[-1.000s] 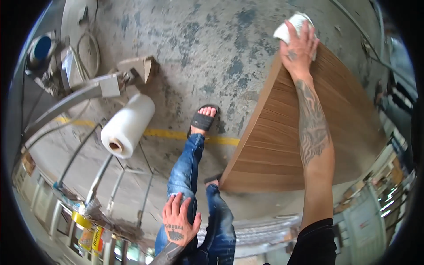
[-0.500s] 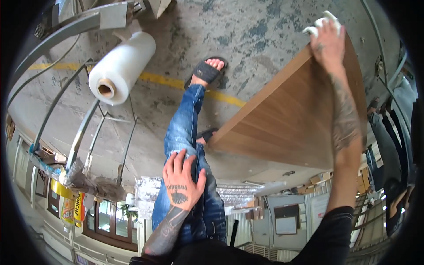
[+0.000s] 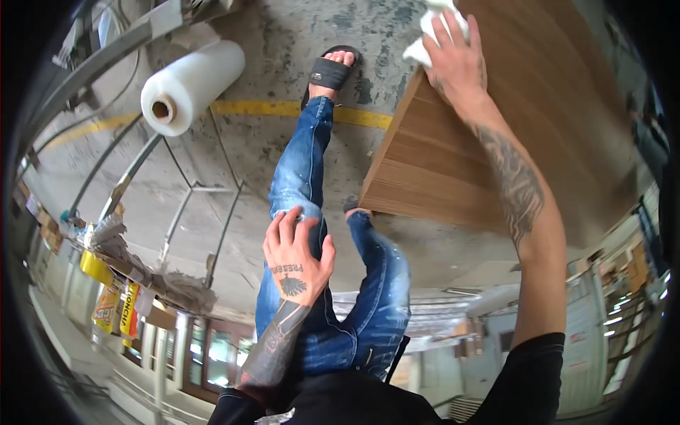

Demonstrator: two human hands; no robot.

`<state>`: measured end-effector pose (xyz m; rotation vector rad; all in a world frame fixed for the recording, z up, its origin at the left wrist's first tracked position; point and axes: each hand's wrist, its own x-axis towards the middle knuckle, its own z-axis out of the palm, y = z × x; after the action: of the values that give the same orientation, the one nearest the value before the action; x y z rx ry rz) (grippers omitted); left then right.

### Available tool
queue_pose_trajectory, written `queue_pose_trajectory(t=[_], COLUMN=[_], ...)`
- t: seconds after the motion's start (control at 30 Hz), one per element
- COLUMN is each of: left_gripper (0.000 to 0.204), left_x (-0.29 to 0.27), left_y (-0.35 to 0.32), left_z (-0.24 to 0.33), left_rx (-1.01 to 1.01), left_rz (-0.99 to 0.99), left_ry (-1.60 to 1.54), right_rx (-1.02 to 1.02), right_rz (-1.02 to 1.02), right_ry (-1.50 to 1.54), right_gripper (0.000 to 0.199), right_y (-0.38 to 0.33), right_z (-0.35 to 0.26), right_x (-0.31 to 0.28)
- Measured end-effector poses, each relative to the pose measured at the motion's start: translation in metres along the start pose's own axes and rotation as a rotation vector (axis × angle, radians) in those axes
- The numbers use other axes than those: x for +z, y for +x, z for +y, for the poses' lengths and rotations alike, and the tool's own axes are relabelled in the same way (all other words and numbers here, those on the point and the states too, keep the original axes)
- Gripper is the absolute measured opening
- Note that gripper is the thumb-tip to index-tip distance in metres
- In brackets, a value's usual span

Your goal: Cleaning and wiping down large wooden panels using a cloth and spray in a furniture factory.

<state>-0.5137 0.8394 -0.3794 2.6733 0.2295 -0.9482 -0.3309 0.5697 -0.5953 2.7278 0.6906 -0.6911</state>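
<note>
My right hand (image 3: 459, 74) presses a crumpled white cloth (image 3: 418, 52) against the far left part of a brown wood-grained panel (image 3: 552, 92). Some of the cloth is hidden under the fingers, and part of it hangs past the panel's edge. The panel stands to my right, its thick striped edge (image 3: 432, 166) facing me. My left hand (image 3: 294, 258) lies on my left knee over the blue jeans (image 3: 301, 170), fingers apart and holding nothing.
To the left, a large roll of clear plastic film (image 3: 205, 78) rests on a metal frame (image 3: 134, 170). Yellow tape (image 3: 95, 268) and colourful bottles (image 3: 117, 308) sit below it. A yellow line (image 3: 265, 108) crosses the worn concrete floor. My sandalled foot (image 3: 333, 67) stands ahead.
My right hand and the cloth have shifted left in view, to the panel's near-left side. The view has turned, so the panel fills more of the right. My left hand stays on the knee.
</note>
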Motion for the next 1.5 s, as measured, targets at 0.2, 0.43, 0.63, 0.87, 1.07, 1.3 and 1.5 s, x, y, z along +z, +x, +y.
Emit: queue_pose_trajectory(t=[0.2, 0.43, 0.63, 0.87, 1.07, 1.3, 1.5], left_gripper=[0.033, 0.035, 0.034, 0.034, 0.035, 0.03, 0.028], left_x=[0.04, 0.037, 0.013, -0.04, -0.056, -0.06, -0.07], left_y=[-0.018, -0.026, 0.005, 0.062, 0.084, 0.103, 0.112], left_z=[-0.008, -0.002, 0.025, 0.031, 0.039, 0.045, 0.044], left_rx=[0.187, 0.407, 0.505, 0.322, 0.252, 0.207, 0.197], left_rz=[-0.013, -0.066, -0.114, -0.211, -0.223, -0.2, -0.232], left_ry=[0.126, 0.419, 0.381, 0.211, 0.144, 0.114, 0.113], right_rx=[0.253, 0.38, 0.615, 0.694, 0.793, 0.746, 0.977], right_rz=[0.23, 0.206, 0.132, 0.499, 0.503, 0.176, 0.524], right_ry=[0.476, 0.776, 0.948, 0.668, 0.619, 0.814, 0.578], right_gripper=[0.059, 0.051, 0.087, 0.073, 0.072, 0.082, 0.06], right_y=[-0.167, -0.328, -0.272, 0.002, 0.052, -0.101, 0.123], right_z=[-0.198, -0.345, -0.248, 0.048, 0.09, -0.086, 0.186], right_x=[0.121, 0.173, 0.142, 0.055, 0.021, 0.054, -0.008])
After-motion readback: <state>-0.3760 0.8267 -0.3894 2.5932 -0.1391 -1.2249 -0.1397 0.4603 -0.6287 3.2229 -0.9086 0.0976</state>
